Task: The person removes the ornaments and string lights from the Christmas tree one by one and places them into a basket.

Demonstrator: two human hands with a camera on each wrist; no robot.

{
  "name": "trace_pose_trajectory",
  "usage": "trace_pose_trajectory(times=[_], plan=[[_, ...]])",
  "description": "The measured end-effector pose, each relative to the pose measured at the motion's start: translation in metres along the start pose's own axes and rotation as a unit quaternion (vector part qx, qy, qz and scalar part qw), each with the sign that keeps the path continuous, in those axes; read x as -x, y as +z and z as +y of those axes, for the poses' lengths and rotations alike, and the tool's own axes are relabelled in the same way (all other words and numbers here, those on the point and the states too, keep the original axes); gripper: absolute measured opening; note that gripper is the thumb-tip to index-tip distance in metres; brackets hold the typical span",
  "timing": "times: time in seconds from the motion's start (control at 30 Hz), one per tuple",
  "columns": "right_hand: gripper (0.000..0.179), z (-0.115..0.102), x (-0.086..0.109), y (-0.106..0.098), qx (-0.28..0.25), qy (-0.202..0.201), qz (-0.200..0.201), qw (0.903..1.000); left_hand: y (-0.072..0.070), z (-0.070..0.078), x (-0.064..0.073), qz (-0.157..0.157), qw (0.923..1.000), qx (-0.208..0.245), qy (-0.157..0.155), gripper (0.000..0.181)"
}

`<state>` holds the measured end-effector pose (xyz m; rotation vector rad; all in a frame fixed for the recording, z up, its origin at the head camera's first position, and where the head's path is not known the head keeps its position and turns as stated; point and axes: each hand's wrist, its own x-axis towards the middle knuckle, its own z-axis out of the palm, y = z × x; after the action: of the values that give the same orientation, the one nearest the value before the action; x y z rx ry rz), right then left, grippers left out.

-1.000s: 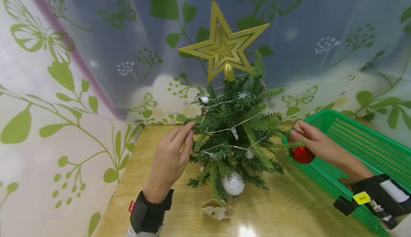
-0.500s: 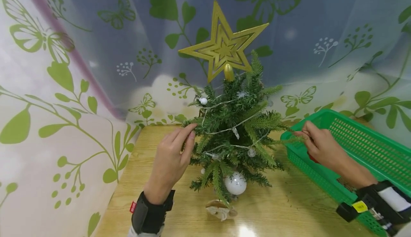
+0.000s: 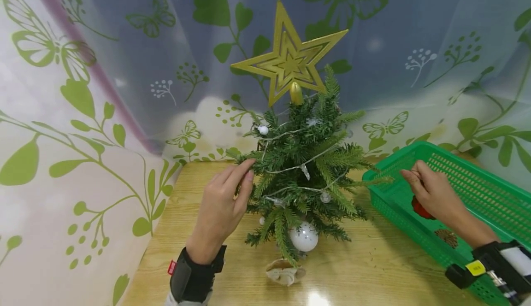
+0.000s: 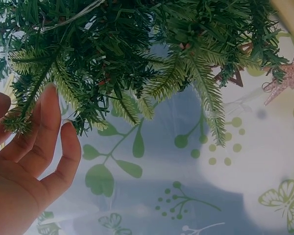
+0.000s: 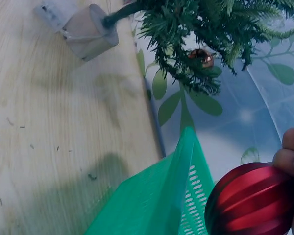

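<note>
At the left side of a small artificial Christmas tree (image 3: pixel 286 151), my left hand (image 3: pixel 224 204) has loosely bent fingers beside a branch. In the left wrist view, a green sprig (image 4: pixel 32 93) lies between its thumb and spread fingers. My right hand (image 3: pixel 437 195) is over the green basket (image 3: pixel 377 200), thumb and index finger together, holding a red Christmas bauble (image 5: pixel 255 200) by its top. The bauble is ribbed and mostly hidden behind the hand in the head view. A branch tip (image 3: pixel 383 181) sticks out from the tree, left of this hand.
A gold star (image 3: pixel 290 61) tops the tree. A white bauble (image 3: pixel 304 237) hangs low in front, a glittery pink star (image 4: pixel 289 76) elsewhere. String lights wrap the branches. The tree's wrapped base (image 3: pixel 286 273) stands on a wooden table (image 3: pixel 232 273). A pine cone (image 3: pixel 446 238) lies in the basket.
My right hand has moved right with the red bauble, away from the branch tip and further over the basket. The left hand has stayed almost still; the tree shifted slightly.
</note>
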<state>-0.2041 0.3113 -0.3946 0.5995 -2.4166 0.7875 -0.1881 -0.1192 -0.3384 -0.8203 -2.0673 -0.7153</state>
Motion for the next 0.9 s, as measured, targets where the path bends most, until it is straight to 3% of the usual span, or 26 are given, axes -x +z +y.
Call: trace_pose_trajectory(times=[0.2,0.37,0.53,0.73,0.9], plan=[[0.025,0.016,0.011,-0.002,0.029,0.027,-0.010,0.9992,-0.002,0.001,0.000,-0.007,0.9999,0.000,-0.012,0.032],[0.026,0.034,0.028,-0.001,0.046,0.081,-0.042,0.9948,-0.001,0.001,0.000,-0.009,0.9999,0.000,-0.010,0.030],[0.029,0.049,0.041,-0.002,0.056,0.132,-0.102,0.9845,-0.002,0.002,-0.001,-0.011,0.9999,-0.009,-0.002,0.025],[0.030,0.062,0.054,-0.005,0.067,0.158,-0.131,0.9763,-0.002,0.005,-0.003,-0.009,0.9999,-0.009,0.008,0.023],[0.031,0.066,0.057,-0.006,0.070,0.188,-0.191,0.9609,-0.002,0.008,-0.003,-0.005,0.9998,-0.005,0.020,0.022]])
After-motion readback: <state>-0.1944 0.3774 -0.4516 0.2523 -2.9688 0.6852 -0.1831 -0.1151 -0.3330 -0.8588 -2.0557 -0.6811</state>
